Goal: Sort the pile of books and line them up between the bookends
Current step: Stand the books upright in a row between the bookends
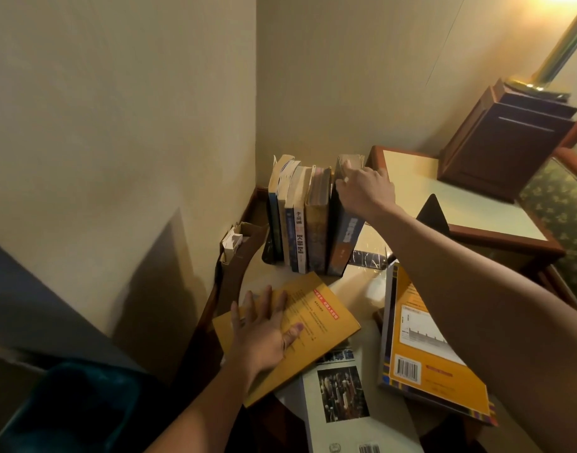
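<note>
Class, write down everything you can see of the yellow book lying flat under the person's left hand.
The yellow book is a thin paperback with a plain mustard-yellow cover, small dark print and a narrow red strip near its far edge. It lies flat and closed, turned at an angle, in front of the upright row of books. The left hand rests on it, palm down and fingers spread. Its near corner overlaps a white book with a dark photo.

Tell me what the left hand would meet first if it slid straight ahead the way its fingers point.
Probably the row of standing books; the left hand lies flat on the yellow book, fingers aimed there.
</note>
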Available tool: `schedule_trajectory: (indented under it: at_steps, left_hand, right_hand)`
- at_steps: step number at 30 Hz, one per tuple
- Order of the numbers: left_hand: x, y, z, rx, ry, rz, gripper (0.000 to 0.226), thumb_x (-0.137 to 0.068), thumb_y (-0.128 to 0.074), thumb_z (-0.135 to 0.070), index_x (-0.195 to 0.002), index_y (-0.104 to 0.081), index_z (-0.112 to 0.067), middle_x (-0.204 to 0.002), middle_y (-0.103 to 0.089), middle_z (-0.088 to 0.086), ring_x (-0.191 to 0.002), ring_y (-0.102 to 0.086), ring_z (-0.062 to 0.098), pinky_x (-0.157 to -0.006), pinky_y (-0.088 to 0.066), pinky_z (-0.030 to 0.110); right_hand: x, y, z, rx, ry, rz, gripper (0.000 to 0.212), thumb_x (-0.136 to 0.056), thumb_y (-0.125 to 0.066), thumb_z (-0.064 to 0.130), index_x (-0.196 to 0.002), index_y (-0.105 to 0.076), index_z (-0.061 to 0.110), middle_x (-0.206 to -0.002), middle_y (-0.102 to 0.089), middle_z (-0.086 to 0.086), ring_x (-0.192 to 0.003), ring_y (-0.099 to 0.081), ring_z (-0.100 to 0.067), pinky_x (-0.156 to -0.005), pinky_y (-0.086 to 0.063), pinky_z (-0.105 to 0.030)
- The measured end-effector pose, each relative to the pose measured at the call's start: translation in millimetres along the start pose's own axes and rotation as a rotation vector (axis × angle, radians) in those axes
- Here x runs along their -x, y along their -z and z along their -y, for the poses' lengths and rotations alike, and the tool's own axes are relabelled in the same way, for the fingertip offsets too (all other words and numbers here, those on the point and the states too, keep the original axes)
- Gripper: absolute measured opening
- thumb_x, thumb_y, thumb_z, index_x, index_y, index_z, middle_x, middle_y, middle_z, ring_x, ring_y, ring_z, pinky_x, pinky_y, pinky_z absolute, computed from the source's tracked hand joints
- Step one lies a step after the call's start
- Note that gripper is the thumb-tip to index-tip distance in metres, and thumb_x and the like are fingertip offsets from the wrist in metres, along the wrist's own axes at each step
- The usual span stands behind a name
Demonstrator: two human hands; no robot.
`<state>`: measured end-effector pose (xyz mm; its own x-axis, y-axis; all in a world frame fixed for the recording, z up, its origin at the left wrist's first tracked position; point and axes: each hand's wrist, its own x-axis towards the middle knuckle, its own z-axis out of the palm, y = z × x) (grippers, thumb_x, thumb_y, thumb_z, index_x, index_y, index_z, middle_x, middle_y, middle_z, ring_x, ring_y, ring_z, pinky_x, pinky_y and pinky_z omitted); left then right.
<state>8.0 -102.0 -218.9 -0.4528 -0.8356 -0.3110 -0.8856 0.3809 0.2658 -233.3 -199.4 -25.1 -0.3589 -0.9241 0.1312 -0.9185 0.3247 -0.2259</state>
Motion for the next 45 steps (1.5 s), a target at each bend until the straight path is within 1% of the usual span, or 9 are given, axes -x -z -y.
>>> schedule_trajectory:
  at_steps: [3, 7, 10, 14, 25, 28, 35, 41, 45]
  left_hand:
    - [1.4, -1.6, -0.7, -0.023, -0.004, -0.03, 0.084, -0.086, -0.008, -0.082, -0.154, 0.017, -0.04, -0.165, 0.023, -0.003, -0.15, 0.024, 0.033, -0.116, 0.02, 0.059]
    - [3.0, -2.9, 0.2, -0.021, -0.019, -0.051, 0.091, -0.076, 0.005, -0.084, -0.154, 0.019, -0.04, -0.165, 0.023, -0.002, -0.15, 0.023, 0.034, -0.117, 0.017, 0.059]
    - [2.8, -1.9, 0.9, -0.012, -0.013, -0.045, 0.084, -0.086, -0.009, -0.08, -0.154, 0.017, -0.04, -0.165, 0.023, -0.002, -0.15, 0.023, 0.034, -0.117, 0.017, 0.059]
    - [2.1, -1.5, 1.0, -0.012, -0.014, -0.05, 0.082, -0.09, -0.015, -0.079, -0.155, 0.015, -0.04, -0.165, 0.022, -0.002, -0.15, 0.022, 0.034, -0.117, 0.016, 0.06]
    - [1.3, -7.5, 3.0, -0.03, -0.03, -0.106, 0.089, -0.081, -0.001, -0.083, -0.156, 0.011, -0.038, -0.167, 0.015, 0.0, -0.152, 0.014, 0.036, -0.117, 0.013, 0.06]
    - [1.2, -10.5, 4.4, -0.05, -0.044, -0.136, 0.082, -0.089, -0.011, -0.079, -0.157, 0.009, -0.037, -0.167, 0.012, 0.003, -0.152, 0.011, 0.038, -0.118, 0.009, 0.062]
    - [0.6, -8.4, 4.4, -0.025, -0.035, -0.124, 0.081, -0.091, -0.017, -0.079, -0.156, 0.008, -0.039, -0.167, 0.014, 0.0, -0.152, 0.013, 0.035, -0.117, 0.011, 0.06]
    - [18.0, -4.2, -8.2, 0.058, 0.035, -0.099, 0.092, -0.078, 0.007, -0.081, -0.158, 0.008, -0.036, -0.165, 0.024, 0.003, -0.149, 0.027, 0.031, -0.117, 0.022, 0.052]
    - [38.7, -16.7, -10.4, 0.022, 0.037, -0.163, 0.101, -0.069, 0.025, -0.08, -0.158, 0.012, -0.033, -0.168, 0.007, 0.006, -0.153, 0.007, 0.035, -0.122, 0.009, 0.053]
  right_hand:
    - [4.0, -3.8, -8.5, -0.145, -0.077, 0.164, 0.066, -0.091, -0.034, 0.051, -0.153, -0.017, 0.036, -0.146, -0.046, -0.018, -0.127, -0.047, -0.044, -0.104, -0.042, -0.055]
    - [11.9, -11.3, -10.3, -0.261, -0.073, 0.187, 0.072, -0.095, -0.038, 0.036, -0.158, -0.003, 0.036, -0.147, -0.046, -0.023, -0.123, -0.053, -0.04, -0.103, -0.046, -0.047]
    - [14.0, -13.8, -4.5, -0.332, -0.096, 0.177, 0.068, -0.1, -0.036, 0.034, -0.16, -0.003, 0.034, -0.146, -0.045, -0.028, -0.119, -0.056, -0.04, -0.103, -0.047, -0.045]
    - [17.9, -16.0, 3.9, -0.39, -0.098, 0.19, 0.063, -0.105, -0.029, 0.047, -0.161, -0.003, 0.031, -0.155, -0.038, -0.024, -0.134, -0.047, -0.039, -0.109, -0.039, -0.043]
    - [29.9, -20.4, -2.9, -0.276, 0.023, 0.197, 0.079, -0.096, -0.037, 0.069, -0.159, 0.001, 0.04, -0.159, -0.029, -0.025, -0.13, -0.053, -0.039, -0.101, -0.051, -0.051]
    - [43.0, -18.3, -5.7, -0.279, 0.059, 0.199, 0.077, -0.098, -0.04, 0.064, -0.158, 0.002, 0.042, -0.163, -0.018, -0.024, -0.131, -0.052, -0.041, -0.103, -0.049, -0.054]
    - [106.7, -5.9, -24.2, -0.403, 0.183, 0.165, 0.073, -0.102, -0.05, 0.043, -0.16, -0.007, 0.036, -0.162, -0.033, -0.007, -0.139, -0.044, -0.031, -0.107, -0.044, -0.048]
    - [174.5, -30.7, -75.3, -0.327, 0.149, 0.211, 0.074, -0.1, -0.051, 0.049, -0.157, -0.004, 0.047, -0.164, -0.026, 0.0, -0.149, -0.029, -0.026, -0.117, -0.035, -0.05]
    - [216.0, -44.2, -107.4, -0.304, 0.074, 0.224, 0.069, -0.101, -0.051, 0.043, -0.159, -0.014, 0.038, -0.166, -0.018, -0.001, -0.152, -0.019, -0.029, -0.118, -0.029, -0.047]
